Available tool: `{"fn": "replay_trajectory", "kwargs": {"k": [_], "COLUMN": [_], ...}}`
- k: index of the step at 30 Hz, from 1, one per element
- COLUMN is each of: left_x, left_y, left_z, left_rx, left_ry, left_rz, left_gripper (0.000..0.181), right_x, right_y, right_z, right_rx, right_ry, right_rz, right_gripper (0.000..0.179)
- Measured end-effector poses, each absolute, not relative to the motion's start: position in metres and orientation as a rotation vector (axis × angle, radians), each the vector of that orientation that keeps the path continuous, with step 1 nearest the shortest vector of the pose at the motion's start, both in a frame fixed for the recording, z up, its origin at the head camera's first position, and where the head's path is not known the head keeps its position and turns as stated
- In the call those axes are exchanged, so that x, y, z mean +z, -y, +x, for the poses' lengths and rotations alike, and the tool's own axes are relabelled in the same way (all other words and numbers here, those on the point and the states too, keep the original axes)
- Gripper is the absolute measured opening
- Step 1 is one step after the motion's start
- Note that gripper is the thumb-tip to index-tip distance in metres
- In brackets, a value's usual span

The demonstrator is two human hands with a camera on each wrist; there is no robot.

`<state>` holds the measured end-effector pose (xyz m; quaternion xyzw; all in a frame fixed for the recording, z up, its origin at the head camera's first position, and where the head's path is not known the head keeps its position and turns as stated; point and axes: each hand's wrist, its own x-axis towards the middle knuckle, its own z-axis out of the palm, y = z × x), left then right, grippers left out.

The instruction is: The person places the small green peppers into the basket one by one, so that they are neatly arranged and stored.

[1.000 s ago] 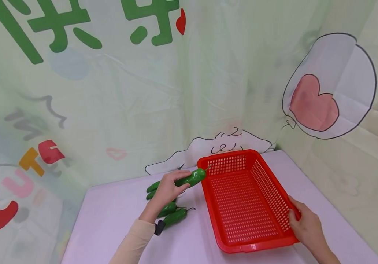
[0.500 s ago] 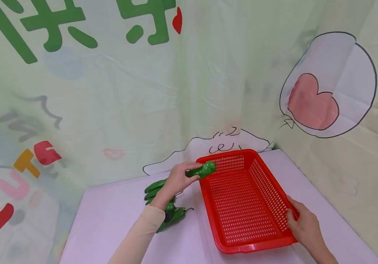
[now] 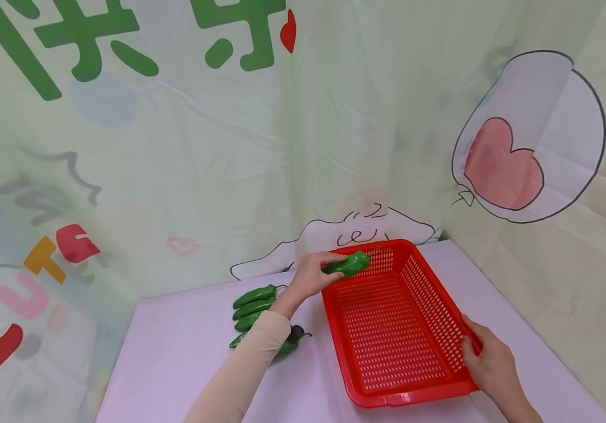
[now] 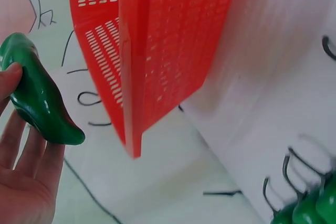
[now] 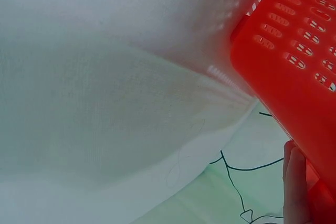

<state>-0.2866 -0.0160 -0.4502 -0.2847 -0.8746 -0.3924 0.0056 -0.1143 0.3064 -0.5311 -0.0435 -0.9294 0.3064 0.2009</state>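
My left hand (image 3: 313, 275) pinches a glossy green pepper (image 3: 354, 264) between thumb and fingers, above the far left corner of a red plastic basket (image 3: 341, 352). In the left wrist view the pepper (image 4: 42, 95) hangs beside the basket wall (image 4: 173, 51), its tapered end pointing down. My right hand (image 3: 490, 358) grips the basket's right rim, thumb on the inner side; the right wrist view shows only some fingers (image 5: 295, 182) against the red wall. Several green peppers (image 3: 254, 302) lie in a row on the table left of the basket, partly hidden by my left forearm.
The table (image 3: 176, 346) has a pale lilac cover. A printed cloth backdrop (image 3: 218, 176) hangs close behind the table and along its right side. The basket has slotted walls and stands near the table's right part.
My left hand has carried the pepper rightward and slightly up, from beside the basket to over its far left corner. My right hand stays on the rim, and the basket has barely moved.
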Motion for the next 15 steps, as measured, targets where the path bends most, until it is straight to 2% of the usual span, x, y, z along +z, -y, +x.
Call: {"fn": "replay_trajectory", "kwargs": {"k": [15], "left_x": [-0.470], "left_y": [-0.035], "left_z": [-0.305], "left_rx": [-1.440], "left_ry": [2.864], "left_rz": [-0.820], "left_gripper": [0.037], "right_x": [-0.528], "right_y": [-0.305], "right_z": [-0.115], "right_rx": [0.855], "right_ry": [2.659], "right_rz": [-0.163], "right_gripper": [0.045]}}
